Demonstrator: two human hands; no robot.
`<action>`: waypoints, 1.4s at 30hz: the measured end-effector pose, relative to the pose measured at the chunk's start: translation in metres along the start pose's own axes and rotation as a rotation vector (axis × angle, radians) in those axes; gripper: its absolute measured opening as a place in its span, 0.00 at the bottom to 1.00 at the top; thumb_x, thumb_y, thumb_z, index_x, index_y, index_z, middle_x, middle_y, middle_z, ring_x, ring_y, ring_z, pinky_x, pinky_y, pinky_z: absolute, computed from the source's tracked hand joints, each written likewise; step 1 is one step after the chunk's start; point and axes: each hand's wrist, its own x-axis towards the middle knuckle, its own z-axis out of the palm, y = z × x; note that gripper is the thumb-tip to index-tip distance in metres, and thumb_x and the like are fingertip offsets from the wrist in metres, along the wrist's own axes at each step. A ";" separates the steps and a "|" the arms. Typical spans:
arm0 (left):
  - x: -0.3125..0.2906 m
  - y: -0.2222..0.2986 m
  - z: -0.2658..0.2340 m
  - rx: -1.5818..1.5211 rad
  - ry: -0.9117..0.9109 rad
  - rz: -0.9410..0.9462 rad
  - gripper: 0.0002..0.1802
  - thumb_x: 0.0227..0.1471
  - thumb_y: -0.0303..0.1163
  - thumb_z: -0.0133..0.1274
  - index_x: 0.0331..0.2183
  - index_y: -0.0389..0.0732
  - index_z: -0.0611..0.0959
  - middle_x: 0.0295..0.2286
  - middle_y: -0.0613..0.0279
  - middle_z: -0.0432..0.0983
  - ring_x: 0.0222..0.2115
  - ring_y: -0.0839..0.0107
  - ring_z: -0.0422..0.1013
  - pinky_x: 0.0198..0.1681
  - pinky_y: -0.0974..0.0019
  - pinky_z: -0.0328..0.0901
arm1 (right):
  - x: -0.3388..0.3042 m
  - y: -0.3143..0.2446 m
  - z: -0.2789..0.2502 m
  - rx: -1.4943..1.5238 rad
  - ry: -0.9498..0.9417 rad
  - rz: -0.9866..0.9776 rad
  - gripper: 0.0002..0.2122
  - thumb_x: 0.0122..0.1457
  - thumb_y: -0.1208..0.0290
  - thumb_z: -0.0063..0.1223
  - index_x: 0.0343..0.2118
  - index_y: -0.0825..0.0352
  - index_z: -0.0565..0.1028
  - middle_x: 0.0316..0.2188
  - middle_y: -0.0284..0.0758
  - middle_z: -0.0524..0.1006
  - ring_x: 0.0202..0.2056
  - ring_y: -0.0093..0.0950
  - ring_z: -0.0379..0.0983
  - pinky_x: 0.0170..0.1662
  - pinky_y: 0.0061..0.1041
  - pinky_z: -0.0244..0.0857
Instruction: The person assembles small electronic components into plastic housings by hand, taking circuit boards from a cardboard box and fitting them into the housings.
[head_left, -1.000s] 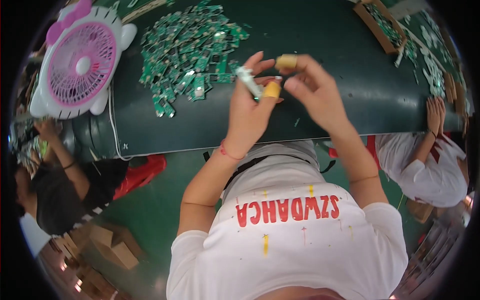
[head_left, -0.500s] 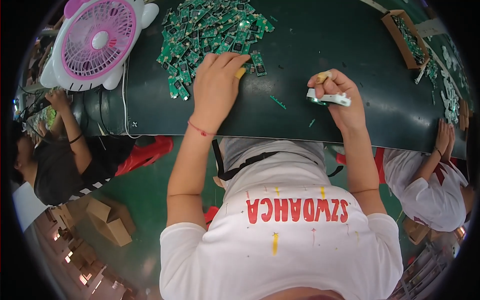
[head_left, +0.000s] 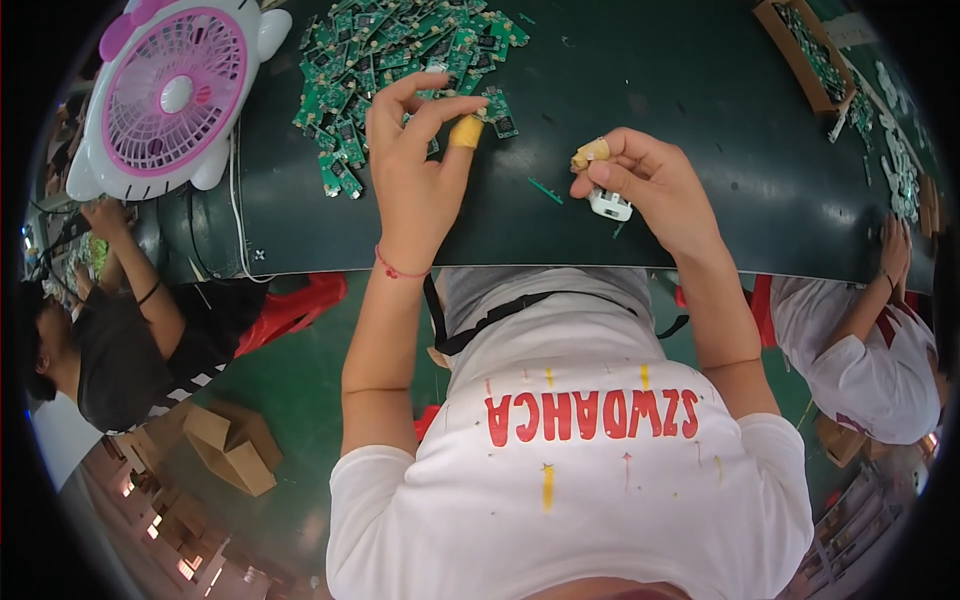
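My left hand (head_left: 418, 150) is at the right side of a heap of small green circuit boards (head_left: 380, 60). Its thumb, wrapped in yellow, and its index finger close at the edge of one circuit board (head_left: 499, 114) lying just right of the heap; the other fingers are curled loosely. In my right hand (head_left: 650, 185), a small white plastic part (head_left: 610, 205) shows below the fingers; the grip hides the rest of it. A yellow wrap covers one fingertip of this hand. Between the hands lies a thin green strip (head_left: 545, 190) on the dark table.
A white and pink fan (head_left: 178, 95) stands at the far left, its cable (head_left: 236, 200) running down the table. Far right are a cardboard box (head_left: 805, 55) of circuit boards and white parts (head_left: 897, 150). Other people sit left (head_left: 130, 345) and right (head_left: 860, 360).
My left thumb and index finger have come together at the loose circuit board. My right hand has moved left and turned, so the white part now points downward. The whole view has shifted slightly.
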 end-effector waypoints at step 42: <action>-0.018 0.045 0.030 -1.203 -0.242 -0.301 0.36 0.53 0.36 0.39 0.59 0.39 0.46 0.57 0.48 0.49 0.57 0.57 0.51 0.58 0.58 0.45 | 0.007 -0.012 0.025 -0.092 0.096 -0.266 0.06 0.54 0.74 0.48 0.29 0.72 0.72 0.30 0.31 0.72 0.30 0.18 0.66 0.32 0.18 0.60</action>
